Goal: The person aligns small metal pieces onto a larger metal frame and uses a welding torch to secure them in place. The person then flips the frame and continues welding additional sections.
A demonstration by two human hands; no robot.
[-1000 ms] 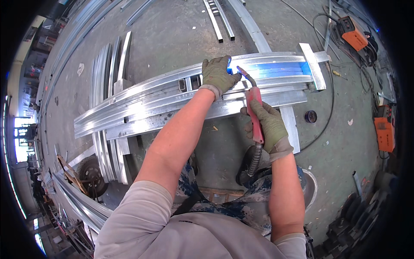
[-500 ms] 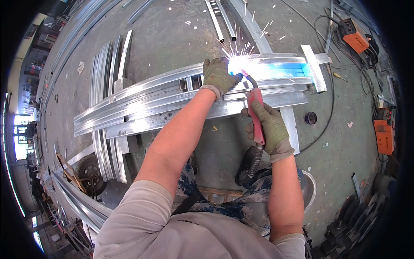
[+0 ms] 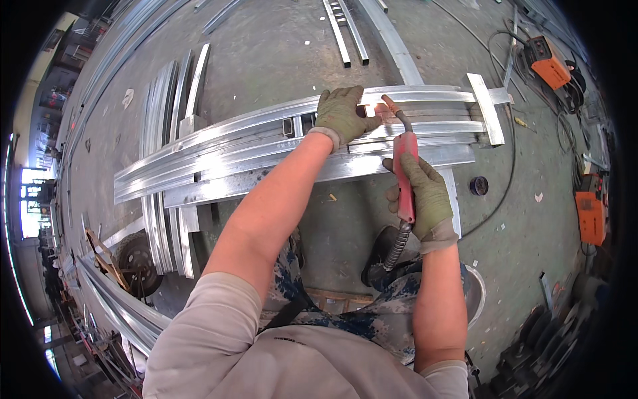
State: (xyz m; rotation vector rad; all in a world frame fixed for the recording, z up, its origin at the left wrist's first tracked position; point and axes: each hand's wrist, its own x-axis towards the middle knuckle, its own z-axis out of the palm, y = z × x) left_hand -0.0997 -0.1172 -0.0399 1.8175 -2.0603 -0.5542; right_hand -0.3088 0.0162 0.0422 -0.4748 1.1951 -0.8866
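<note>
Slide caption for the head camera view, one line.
Gloved left hand on metal profiles, right hand holding a red welding torch near a glowing spot.

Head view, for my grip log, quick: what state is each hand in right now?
Left hand: laid over the metal rails; whether it grips anything cannot be told.
Right hand: closed, holding the red welding torch.

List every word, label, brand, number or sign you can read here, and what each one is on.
None reads clearly enough to quote.
Upper orange machine: pale side marking, too small to read.
Lower orange machine: markings too small to read.
Metal profile left of the left forearm: faint dark characters, too blurred.
Grey shirt: small dark chest mark, unreadable.
Red torch handle: no lettering discernible.
</note>
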